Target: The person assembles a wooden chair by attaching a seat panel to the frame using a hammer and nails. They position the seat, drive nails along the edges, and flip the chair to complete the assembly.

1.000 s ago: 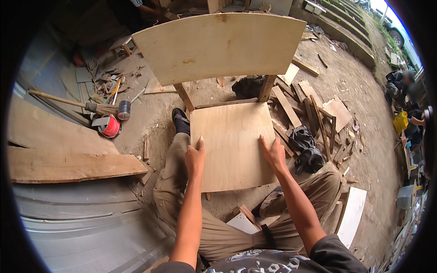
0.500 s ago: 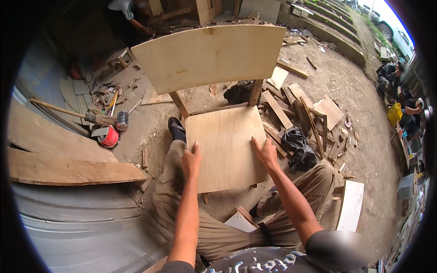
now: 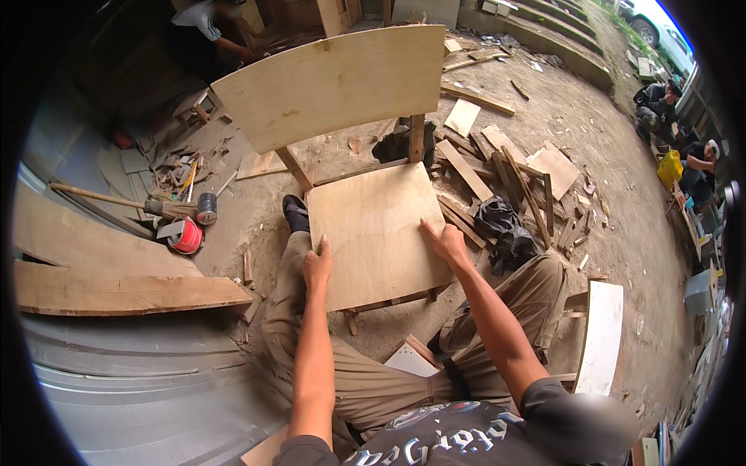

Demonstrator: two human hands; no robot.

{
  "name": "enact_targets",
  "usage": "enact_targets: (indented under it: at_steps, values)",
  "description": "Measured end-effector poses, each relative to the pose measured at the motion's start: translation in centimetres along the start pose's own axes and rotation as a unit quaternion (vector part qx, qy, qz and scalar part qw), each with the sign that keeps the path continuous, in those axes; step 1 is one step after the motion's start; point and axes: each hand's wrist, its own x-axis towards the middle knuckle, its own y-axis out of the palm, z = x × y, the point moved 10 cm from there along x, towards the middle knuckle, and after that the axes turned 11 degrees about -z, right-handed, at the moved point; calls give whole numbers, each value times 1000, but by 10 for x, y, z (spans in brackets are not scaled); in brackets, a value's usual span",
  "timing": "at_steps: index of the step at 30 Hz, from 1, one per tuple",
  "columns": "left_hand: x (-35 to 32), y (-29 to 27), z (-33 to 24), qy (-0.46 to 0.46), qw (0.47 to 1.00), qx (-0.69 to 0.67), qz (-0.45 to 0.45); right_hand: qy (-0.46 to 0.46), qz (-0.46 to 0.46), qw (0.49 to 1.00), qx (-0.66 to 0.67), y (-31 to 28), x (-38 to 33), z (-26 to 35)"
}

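Observation:
Between my knees stands a wooden chair (image 3: 381,233) with a pale plywood seat and a broad, curved plywood backrest (image 3: 330,87) on two posts. My left hand (image 3: 318,266) grips the seat's left edge, thumb on top and the other fingers hidden below. On the opposite edge, my right hand (image 3: 446,241) holds the seat the same way. Part of the frame and short legs show under the front edge of the seat. The chair's far legs are hidden by the seat.
Scrap boards (image 3: 466,167) and a black plastic bag (image 3: 501,225) lie right of the chair. Left are a broom (image 3: 167,208), a red bucket (image 3: 186,235) and large planks (image 3: 128,289). A white curved panel (image 3: 601,338) stands near my right knee. Other people (image 3: 660,109) sit far right.
The chair has turned slightly, its backrest swinging left in view. More of the frame under the seat's front edge shows now. Both hands have kept their grip on the seat.

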Motion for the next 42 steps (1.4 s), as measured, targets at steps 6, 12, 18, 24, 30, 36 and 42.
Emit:
enact_targets:
  at_steps: [6, 12, 18, 24, 30, 36, 42]
  values:
    - [12, 0, 11, 6, 1000, 27, -10, -15, -1, 1000, -4, 11, 4, 2]
    - [14, -18, -39, 57, 997, 50, -7, -259, -200, 942, -79, -12, 3, 64]
    - [12, -2, -108, 290, 949, 99, -69, -381, -125, 902, -161, 40, -3, 126]
    - [-10, 18, -109, 306, 942, 140, -22, -385, -99, 901, -173, 49, -21, 119]
    - [-14, 18, -108, 311, 940, 135, -33, -375, -90, 904, -186, 50, -19, 124]
    - [-4, 13, -108, 299, 948, 96, -51, -360, -76, 921, -128, 48, -10, 119]
    - [-23, -29, -32, 49, 993, 8, -107, -139, -124, 979, -83, -6, -5, 29]
